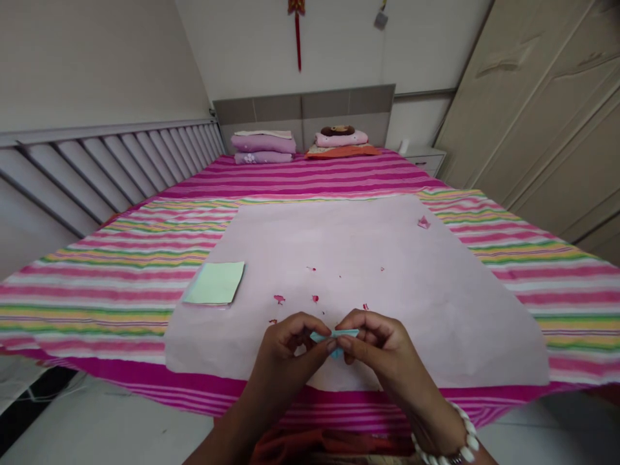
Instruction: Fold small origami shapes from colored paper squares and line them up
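Between my two hands is a small piece of folded light-blue paper (352,333), held just above the near part of a pale sheet (387,245). My left hand (295,349) pinches its left side between thumb and fingers. On the other side, my right hand (378,339) grips it the same way, with a bracelet of white beads on the wrist. The thumbs almost meet at the paper's middle, and the fingers cover much of it. To the left lies a stack of square paper (216,282) with a light-green sheet on top.
A small pink folded paper piece (423,222) sits at the sheet's far right. Several red marks or scraps (279,299) dot its middle. Beneath is a bed with a striped cover (121,258); folded bedding (264,145) lies by the headboard (276,110). A railing (121,161) runs along the left.
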A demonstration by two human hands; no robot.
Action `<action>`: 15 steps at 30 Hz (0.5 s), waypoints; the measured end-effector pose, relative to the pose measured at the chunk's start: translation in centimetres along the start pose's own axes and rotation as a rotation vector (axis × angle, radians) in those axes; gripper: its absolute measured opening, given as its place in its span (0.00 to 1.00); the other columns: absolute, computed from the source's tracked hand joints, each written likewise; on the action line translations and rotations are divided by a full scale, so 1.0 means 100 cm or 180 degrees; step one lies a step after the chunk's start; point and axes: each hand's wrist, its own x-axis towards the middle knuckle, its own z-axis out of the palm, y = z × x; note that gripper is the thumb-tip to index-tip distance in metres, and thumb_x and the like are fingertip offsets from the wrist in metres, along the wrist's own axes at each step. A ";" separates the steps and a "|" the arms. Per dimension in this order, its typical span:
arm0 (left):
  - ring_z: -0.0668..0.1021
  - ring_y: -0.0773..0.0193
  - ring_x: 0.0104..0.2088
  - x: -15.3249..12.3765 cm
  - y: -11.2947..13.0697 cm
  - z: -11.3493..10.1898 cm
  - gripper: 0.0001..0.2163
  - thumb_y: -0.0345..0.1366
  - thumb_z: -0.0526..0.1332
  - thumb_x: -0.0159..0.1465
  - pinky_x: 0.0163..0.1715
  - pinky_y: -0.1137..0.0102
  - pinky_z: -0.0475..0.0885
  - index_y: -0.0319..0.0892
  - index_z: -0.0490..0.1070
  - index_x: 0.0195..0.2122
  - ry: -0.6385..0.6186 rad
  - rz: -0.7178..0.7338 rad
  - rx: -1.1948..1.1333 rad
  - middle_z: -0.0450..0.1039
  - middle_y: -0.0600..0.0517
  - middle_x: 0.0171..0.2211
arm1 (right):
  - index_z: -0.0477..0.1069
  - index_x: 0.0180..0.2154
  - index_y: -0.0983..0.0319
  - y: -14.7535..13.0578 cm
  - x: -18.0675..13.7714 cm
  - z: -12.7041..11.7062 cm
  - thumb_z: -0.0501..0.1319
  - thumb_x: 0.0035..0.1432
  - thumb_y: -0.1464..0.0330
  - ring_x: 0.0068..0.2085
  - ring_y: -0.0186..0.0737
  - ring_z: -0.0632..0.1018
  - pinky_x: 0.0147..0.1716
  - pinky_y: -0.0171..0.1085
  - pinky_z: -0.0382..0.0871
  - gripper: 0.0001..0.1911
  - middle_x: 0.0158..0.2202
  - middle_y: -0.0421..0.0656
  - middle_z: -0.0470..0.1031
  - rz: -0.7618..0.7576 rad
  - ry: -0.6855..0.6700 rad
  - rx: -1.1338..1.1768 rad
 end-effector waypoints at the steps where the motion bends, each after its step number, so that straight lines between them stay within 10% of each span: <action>1: 0.73 0.65 0.26 0.000 -0.001 0.000 0.05 0.35 0.68 0.53 0.26 0.71 0.67 0.44 0.76 0.31 0.0019 -0.0018 -0.0020 0.75 0.52 0.26 | 0.76 0.30 0.61 0.000 0.000 0.000 0.70 0.49 0.66 0.23 0.32 0.74 0.22 0.31 0.67 0.07 0.22 0.39 0.75 -0.0014 -0.0007 -0.0005; 15: 0.72 0.64 0.27 0.000 0.005 -0.002 0.07 0.39 0.64 0.59 0.27 0.70 0.65 0.43 0.77 0.27 -0.0193 0.0214 0.0779 0.72 0.52 0.24 | 0.74 0.25 0.62 -0.007 -0.001 0.003 0.69 0.49 0.64 0.21 0.29 0.70 0.21 0.29 0.62 0.09 0.19 0.36 0.71 -0.0014 0.0055 -0.0250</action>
